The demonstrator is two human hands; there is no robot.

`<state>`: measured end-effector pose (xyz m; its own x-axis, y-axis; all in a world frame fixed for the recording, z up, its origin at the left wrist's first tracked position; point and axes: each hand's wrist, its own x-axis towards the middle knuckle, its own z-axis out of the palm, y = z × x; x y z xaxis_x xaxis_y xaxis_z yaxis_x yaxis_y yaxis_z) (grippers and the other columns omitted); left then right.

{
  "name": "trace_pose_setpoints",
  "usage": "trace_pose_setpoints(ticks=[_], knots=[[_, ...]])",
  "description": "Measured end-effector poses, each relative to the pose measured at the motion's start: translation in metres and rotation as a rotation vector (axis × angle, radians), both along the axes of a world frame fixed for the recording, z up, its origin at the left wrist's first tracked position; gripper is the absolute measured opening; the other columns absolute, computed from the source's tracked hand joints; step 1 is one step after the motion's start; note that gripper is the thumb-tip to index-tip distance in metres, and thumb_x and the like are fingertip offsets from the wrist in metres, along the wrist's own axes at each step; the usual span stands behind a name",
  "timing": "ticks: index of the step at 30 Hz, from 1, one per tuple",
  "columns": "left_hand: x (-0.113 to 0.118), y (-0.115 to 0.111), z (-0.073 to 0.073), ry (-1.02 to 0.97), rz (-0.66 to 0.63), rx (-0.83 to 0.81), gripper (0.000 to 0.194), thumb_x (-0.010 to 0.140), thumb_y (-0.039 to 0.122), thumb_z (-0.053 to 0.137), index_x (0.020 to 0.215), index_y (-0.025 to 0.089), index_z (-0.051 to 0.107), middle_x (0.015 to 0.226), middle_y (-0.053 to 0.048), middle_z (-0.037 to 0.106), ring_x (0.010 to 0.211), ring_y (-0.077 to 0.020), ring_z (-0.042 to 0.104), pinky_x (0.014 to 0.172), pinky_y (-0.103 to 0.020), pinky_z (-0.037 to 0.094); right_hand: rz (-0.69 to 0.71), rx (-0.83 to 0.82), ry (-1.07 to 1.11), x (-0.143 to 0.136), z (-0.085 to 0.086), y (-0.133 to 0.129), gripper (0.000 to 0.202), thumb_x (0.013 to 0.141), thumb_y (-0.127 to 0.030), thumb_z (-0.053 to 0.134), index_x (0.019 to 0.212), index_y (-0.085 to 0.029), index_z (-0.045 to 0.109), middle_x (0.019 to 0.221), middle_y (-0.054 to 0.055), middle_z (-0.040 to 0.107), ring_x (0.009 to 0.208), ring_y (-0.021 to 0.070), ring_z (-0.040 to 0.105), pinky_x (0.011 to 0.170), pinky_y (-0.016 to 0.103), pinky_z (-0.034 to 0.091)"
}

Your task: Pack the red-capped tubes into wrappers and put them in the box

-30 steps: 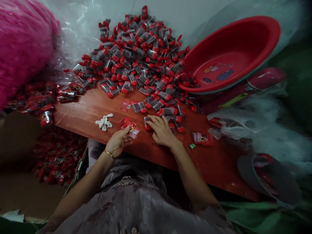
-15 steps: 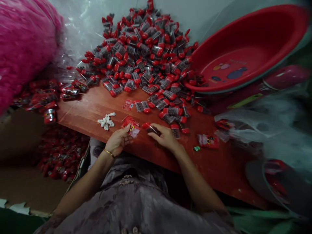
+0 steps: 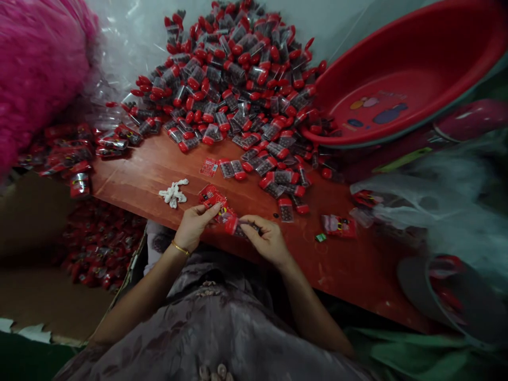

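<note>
My left hand (image 3: 195,225) is closed on a red printed plastic packet (image 3: 213,199) with a clear end, held above the table's near edge. In my right hand (image 3: 266,236), thumb and fingers pinch a small clear container with a red cap (image 3: 231,225) and dark contents. Its red end meets the clear end of the packet; whether it is inside cannot be made out. Beyond my hands lie a small red card (image 3: 208,167) and a similar red-capped container (image 3: 233,170). A crumpled white piece (image 3: 173,194) sits left of them.
A large heap of red-capped containers (image 3: 222,74) covers the back. A red basin (image 3: 381,90) leans at the right. Filled red packets (image 3: 67,151) lie at the left, above a cardboard box (image 3: 47,301). Another packet (image 3: 339,226) and a small green piece (image 3: 320,238) rest at the right.
My right hand has brought the red-capped container left and down to the packet's clear end. The packet in my left hand has tilted slightly. A small dark round spot now shows on the table.
</note>
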<state>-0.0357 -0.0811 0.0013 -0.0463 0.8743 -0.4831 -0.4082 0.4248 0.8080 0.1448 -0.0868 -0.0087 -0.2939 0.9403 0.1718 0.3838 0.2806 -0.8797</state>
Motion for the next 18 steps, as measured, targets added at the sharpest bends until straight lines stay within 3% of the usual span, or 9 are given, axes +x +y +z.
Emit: trace_pose_setpoints(ticks=[4,12,18], knots=[[0.003,0.001,-0.001,-0.011,0.017,0.017,0.039,0.048,0.040,0.082,0.073,0.012,0.071,0.070,-0.003,0.070,0.055,-0.0107,0.059,0.054,-0.022,0.049,-0.056,0.009,0.074,-0.004,-0.006,-0.002,0.019,0.083,-0.030,0.052,0.089,-0.018,0.066,0.076,0.001,0.068,0.065,0.0131,0.060,0.061,0.024,0.048],[0.016,-0.004,-0.009,-0.064,0.005,0.060,0.036,0.052,0.036,0.082,0.077,0.012,0.071,0.073,-0.003,0.071,0.063,-0.0122,0.062,0.067,-0.024,0.050,-0.149,-0.083,0.112,-0.015,-0.013,-0.005,0.025,0.085,-0.037,0.050,0.097,-0.020,0.064,0.065,0.000,0.062,0.057,0.0124,0.058,0.048,0.022,0.045],[0.027,-0.008,-0.011,-0.093,0.169,0.053,0.041,0.046,0.041,0.083,0.069,0.011,0.067,0.067,-0.003,0.068,0.057,-0.0103,0.059,0.063,-0.023,0.049,-0.328,-0.089,0.184,-0.035,-0.024,-0.014,0.026,0.085,-0.040,0.051,0.098,-0.021,0.062,0.063,0.000,0.061,0.053,0.0128,0.057,0.048,0.023,0.046]])
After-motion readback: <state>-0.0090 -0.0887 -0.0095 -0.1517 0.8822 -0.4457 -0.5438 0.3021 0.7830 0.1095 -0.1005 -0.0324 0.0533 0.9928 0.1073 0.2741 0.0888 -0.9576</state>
